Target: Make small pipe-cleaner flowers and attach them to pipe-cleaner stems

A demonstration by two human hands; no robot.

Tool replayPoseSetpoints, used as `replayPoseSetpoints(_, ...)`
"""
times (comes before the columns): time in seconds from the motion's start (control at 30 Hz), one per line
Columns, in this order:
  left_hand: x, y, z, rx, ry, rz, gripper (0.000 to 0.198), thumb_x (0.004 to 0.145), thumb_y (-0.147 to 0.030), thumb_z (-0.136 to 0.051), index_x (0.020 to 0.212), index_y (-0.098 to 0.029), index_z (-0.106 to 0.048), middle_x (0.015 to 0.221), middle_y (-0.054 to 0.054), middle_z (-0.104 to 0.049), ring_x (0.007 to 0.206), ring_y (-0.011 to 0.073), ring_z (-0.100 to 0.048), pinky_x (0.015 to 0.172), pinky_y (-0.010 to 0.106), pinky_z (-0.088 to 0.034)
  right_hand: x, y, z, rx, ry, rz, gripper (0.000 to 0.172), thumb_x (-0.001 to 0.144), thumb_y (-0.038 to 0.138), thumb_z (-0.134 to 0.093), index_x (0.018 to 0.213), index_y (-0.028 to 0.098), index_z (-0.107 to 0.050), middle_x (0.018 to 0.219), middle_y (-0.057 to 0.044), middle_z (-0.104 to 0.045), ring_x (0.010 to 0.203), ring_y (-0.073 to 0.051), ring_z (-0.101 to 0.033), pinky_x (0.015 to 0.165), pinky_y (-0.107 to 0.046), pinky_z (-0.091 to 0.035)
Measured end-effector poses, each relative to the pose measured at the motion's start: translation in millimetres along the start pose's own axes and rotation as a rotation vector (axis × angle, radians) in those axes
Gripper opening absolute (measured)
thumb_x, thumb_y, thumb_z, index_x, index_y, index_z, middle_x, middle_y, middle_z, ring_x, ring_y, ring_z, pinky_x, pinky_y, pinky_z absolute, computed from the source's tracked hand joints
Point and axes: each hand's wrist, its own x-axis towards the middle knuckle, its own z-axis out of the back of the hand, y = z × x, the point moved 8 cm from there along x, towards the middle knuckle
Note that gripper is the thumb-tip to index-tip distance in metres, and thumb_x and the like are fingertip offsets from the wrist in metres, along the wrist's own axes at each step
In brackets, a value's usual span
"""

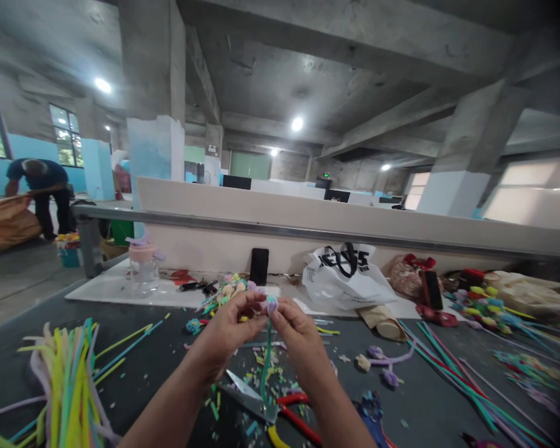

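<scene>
My left hand (226, 330) and my right hand (295, 333) meet above the dark table (158, 367). Both pinch a small lilac pipe-cleaner flower (270, 304) whose green stem (266, 361) hangs down between my wrists. The fingers of each hand are closed on the flower head. Under my forearms lie scissors (266, 407) with red and yellow handles, among many small cut scraps.
A bundle of yellow, green and white pipe cleaners (68, 379) lies at the left. Finished flowers (480, 305) and long stems (452, 373) lie at the right. A white plastic bag (345, 277), a black phone (259, 266) and a clear bottle (143, 270) stand behind. A person (40, 193) bends over far left.
</scene>
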Motion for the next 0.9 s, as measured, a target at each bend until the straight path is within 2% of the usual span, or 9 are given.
replayPoseSetpoints(0.1, -2, -10, 3.0, 0.145, 0.0, -0.058, 0.035, 0.068, -0.03, -0.07, 0.1, -0.017, -0.065, 0.093, 0.006, -0.06, 0.086, 0.0185, -0.054, 0.075, 0.027, -0.042, -1, -5, -5, -0.051, 0.073, -0.057, 0.02, 0.078, 0.035, -0.058, 0.07, 0.02, -0.068, 0.069, -0.001, -0.058, 0.07, -0.017, -0.05, 0.066, -0.026, -0.038)
replayPoseSetpoints(0.2, -4, -9, -0.5, 0.114, 0.052, -0.035, 0.031, 0.066, -0.03, -0.072, 0.093, -0.017, -0.068, 0.093, 0.006, -0.059, 0.083, 0.0182, -0.055, 0.073, 0.027, -0.044, -3, -9, -13, -0.076, 0.163, -0.122, 0.029, 0.078, 0.04, -0.057, 0.061, 0.017, -0.063, 0.058, 0.002, -0.051, 0.059, -0.014, -0.044, 0.057, -0.024, -0.033)
replayPoseSetpoints(0.3, -5, -5, -3.6, 0.01, 0.108, 0.009, 0.026, 0.067, -0.028, -0.071, 0.09, -0.018, -0.066, 0.083, 0.003, -0.058, 0.069, 0.0136, -0.054, 0.067, 0.027, -0.045, -5, -7, -19, -0.027, 0.235, -0.154, 0.033, 0.077, 0.043, -0.056, 0.058, 0.017, -0.06, 0.057, 0.002, -0.05, 0.059, -0.014, -0.044, 0.058, -0.024, -0.033)
replayPoseSetpoints(0.43, -5, -8, -7.0, -0.064, 0.174, -0.021, 0.016, 0.069, -0.028, -0.069, 0.076, -0.015, -0.064, 0.065, -0.001, -0.053, 0.055, 0.0097, -0.05, 0.057, 0.023, -0.043, -10, -6, -26, 0.162, 0.293, -0.269, 0.034, 0.076, 0.045, -0.058, 0.058, 0.016, -0.06, 0.061, 0.001, -0.053, 0.064, -0.014, -0.047, 0.064, -0.025, -0.034)
replayPoseSetpoints(0.63, -7, -15, -2.3, -0.118, 0.186, -0.032, 0.013, 0.073, -0.024, -0.066, 0.079, -0.015, -0.059, 0.068, 0.0, -0.053, 0.05, 0.009, -0.05, 0.05, 0.024, -0.043, -18, -7, -35, 0.414, 0.292, -0.343, 0.033, 0.08, 0.047, -0.054, 0.077, 0.017, -0.067, 0.072, -0.003, -0.06, 0.069, -0.016, -0.052, 0.074, -0.031, -0.039)
replayPoseSetpoints(0.9, -8, -9, -6.2, -0.134, 0.26, -0.004, 0.015, 0.076, -0.026, -0.063, 0.085, -0.015, -0.058, 0.054, -0.003, -0.052, 0.044, 0.0127, -0.055, 0.047, 0.03, -0.05, -23, -21, -43, 0.519, 0.304, -0.45, 0.035, 0.083, 0.044, -0.05, 0.074, 0.013, -0.064, 0.062, -0.003, -0.057, 0.059, -0.013, -0.05, 0.06, -0.027, -0.039)
